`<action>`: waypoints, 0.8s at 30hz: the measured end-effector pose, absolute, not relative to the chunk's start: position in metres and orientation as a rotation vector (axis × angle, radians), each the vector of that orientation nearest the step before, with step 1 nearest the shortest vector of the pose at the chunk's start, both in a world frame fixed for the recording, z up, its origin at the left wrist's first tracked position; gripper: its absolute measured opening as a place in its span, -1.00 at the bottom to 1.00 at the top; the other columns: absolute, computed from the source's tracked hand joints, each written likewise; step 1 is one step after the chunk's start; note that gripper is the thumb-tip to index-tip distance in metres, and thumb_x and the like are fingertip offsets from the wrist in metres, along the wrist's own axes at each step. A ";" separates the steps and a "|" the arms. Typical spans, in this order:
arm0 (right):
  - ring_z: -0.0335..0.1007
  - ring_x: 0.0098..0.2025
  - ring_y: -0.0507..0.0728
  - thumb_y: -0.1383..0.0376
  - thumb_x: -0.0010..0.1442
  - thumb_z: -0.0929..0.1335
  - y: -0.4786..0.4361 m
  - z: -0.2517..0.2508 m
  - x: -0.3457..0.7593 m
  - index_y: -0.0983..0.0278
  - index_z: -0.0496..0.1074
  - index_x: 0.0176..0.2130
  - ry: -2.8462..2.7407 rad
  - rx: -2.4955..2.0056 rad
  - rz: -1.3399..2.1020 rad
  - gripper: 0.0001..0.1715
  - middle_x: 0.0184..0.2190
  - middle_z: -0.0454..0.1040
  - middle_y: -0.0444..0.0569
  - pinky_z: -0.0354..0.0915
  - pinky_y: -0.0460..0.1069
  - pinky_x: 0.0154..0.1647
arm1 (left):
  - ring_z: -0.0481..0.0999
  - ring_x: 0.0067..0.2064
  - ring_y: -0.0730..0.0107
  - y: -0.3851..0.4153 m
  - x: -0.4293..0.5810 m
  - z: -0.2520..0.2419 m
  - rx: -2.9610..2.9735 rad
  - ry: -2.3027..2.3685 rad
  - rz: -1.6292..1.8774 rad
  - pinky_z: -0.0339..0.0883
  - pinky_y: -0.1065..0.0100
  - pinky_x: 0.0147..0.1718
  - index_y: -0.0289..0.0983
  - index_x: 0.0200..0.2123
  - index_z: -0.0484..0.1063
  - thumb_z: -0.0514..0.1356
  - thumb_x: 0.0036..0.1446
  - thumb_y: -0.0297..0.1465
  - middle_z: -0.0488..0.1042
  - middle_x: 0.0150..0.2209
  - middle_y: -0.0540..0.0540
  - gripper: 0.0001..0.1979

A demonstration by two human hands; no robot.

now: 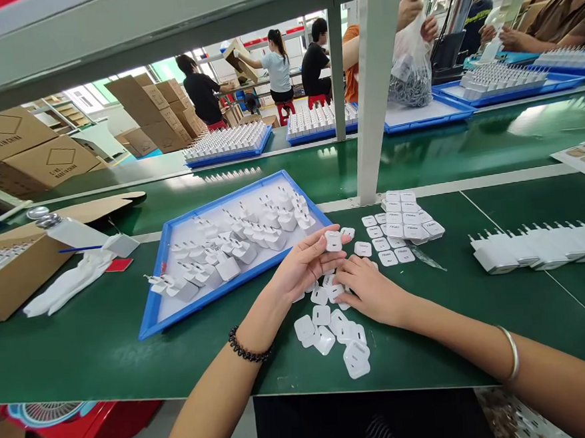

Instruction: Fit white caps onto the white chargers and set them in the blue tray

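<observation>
My left hand (303,261), palm up, pinches a white square charger cover (333,241) with a small slot in it between thumb and fingers. Just right of it, my right hand (372,287) lies palm down with fingers spread over a loose pile of the same covers (322,316); its fingertips touch some of them. More covers spill toward the table's front edge. Beyond my right hand, covers lie in neat rows, with a stacked block of covers (407,216) on top. A blue-rimmed tray (153,312) to the left holds white plug chargers (228,267) with pins.
A row of chargers (549,244) stands at the right. An open carton (2,293) and white gloves (76,281) lie at the left. A white post (372,106) rises behind the covers. Across the green belt (320,180), trays of chargers and co-workers appear.
</observation>
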State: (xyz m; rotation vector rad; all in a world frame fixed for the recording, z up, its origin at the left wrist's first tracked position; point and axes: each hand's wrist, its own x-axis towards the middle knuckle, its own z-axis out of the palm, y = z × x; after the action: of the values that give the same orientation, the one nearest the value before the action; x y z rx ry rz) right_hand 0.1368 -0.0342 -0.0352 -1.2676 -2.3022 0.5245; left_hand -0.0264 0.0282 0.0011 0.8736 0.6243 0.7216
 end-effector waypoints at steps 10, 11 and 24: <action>0.39 -0.40 0.08 0.16 0.13 0.42 -0.029 -0.008 0.164 0.23 0.32 -0.35 -1.020 -0.919 1.636 -0.75 -0.44 0.54 -0.07 0.28 0.01 -0.29 | 0.59 -0.08 0.21 0.020 -0.021 0.012 1.130 0.671 0.944 0.40 0.20 0.01 -0.23 -0.11 0.53 0.35 0.06 -0.39 0.56 -0.02 -0.15 -0.72; 0.40 -0.37 0.08 0.18 0.11 0.44 -0.027 -0.007 0.166 0.23 0.33 -0.35 -0.918 -0.886 1.692 -0.76 -0.41 0.54 -0.06 0.29 0.01 -0.28 | 0.59 -0.08 0.19 0.018 -0.020 0.012 1.163 0.682 0.956 0.40 0.20 0.00 -0.23 -0.13 0.55 0.36 0.04 -0.39 0.56 -0.03 -0.15 -0.72; 0.21 -0.51 -0.05 0.16 0.05 0.50 -0.024 -0.023 0.161 0.30 0.44 -0.38 -0.819 -0.781 1.909 -0.72 -0.49 0.36 -0.17 0.19 -0.09 -0.46 | 0.55 -0.01 0.17 0.003 -0.005 0.005 1.323 0.683 0.919 0.40 0.27 -0.01 -0.19 -0.10 0.57 0.35 0.04 -0.41 0.57 -0.04 -0.12 -0.70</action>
State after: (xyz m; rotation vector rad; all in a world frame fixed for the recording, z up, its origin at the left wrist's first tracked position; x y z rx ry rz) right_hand 0.1613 -0.0244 -0.0225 -0.7807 -0.8191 1.9094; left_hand -0.0052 0.0026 0.0046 1.3227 0.6831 0.9187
